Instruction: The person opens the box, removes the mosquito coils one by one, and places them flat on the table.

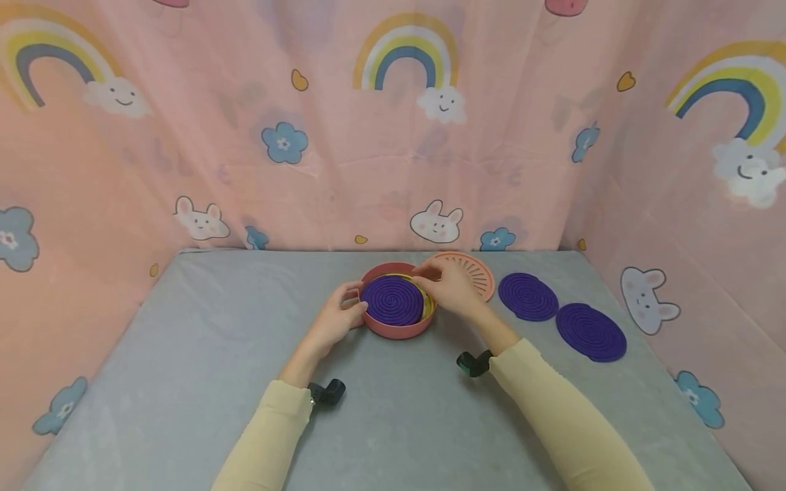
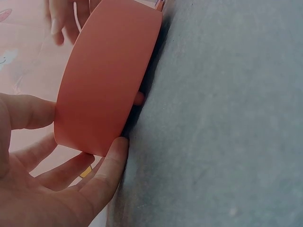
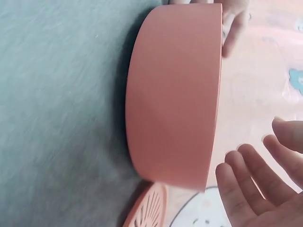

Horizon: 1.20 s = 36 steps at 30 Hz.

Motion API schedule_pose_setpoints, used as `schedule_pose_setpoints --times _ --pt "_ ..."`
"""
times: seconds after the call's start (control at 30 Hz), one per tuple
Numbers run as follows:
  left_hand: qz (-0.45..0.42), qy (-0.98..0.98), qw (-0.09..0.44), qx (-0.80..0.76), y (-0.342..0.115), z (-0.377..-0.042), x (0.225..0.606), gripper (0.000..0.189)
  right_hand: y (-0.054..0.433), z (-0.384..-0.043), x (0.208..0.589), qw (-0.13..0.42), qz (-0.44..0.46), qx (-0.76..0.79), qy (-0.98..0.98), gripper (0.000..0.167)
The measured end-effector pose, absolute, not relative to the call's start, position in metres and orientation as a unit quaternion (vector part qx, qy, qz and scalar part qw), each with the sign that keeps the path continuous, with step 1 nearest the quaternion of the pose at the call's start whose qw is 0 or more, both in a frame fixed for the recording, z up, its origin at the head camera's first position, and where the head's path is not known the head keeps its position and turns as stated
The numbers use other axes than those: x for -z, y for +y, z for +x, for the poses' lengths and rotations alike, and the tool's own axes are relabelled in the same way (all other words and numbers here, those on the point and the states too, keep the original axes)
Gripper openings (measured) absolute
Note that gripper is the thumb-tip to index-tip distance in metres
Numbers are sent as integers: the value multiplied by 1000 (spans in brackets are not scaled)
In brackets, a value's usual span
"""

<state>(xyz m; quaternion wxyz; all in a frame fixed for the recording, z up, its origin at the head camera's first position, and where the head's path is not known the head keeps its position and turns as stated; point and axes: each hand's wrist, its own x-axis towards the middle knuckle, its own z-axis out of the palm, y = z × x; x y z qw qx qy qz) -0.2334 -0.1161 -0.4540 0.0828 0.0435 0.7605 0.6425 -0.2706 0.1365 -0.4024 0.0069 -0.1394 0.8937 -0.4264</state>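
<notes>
A round pink mosquito coil box (image 1: pixel 399 331) stands on the grey table. Inside it lies a purple mosquito coil (image 1: pixel 391 300), over a yellow piece (image 1: pixel 428 304) that shows along the right side. My left hand (image 1: pixel 338 315) grips the box at its left side, thumb at the rim and fingers around the wall, as the left wrist view (image 2: pixel 52 179) also shows of this hand. Over the right rim is my right hand (image 1: pixel 451 286), its fingers apart and holding nothing. In the right wrist view its fingers (image 3: pixel 253 189) stand off the box wall (image 3: pixel 175 94).
A pink slotted lid (image 1: pixel 482 276) lies behind and right of the box. Two more purple mosquito coils, a nearer one (image 1: pixel 591 332) and a farther one (image 1: pixel 528 296), lie to the right. A patterned pink curtain (image 1: pixel 344 191) encloses the table's back and sides.
</notes>
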Motion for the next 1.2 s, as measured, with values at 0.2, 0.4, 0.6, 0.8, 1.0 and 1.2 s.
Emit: schedule_pose_setpoints --times 0.2,0.4,0.6,0.8,1.0,1.2 --pt "44 761 81 -642 -116 -233 454 48 119 -276 404 20 -134 388 912 29" --pt "47 765 77 -638 -116 -233 455 48 109 -281 412 39 -132 375 917 32" --pt "47 769 76 -632 -117 -233 456 49 102 -286 418 45 -144 355 922 36" --pt "51 770 76 -632 -117 -234 456 48 97 -287 421 59 -152 333 929 36" --pt "50 771 77 -631 -117 -234 455 48 97 -287 421 63 -154 337 927 34" --pt "44 772 79 -630 -117 -233 454 49 100 -288 420 45 -144 374 915 30"
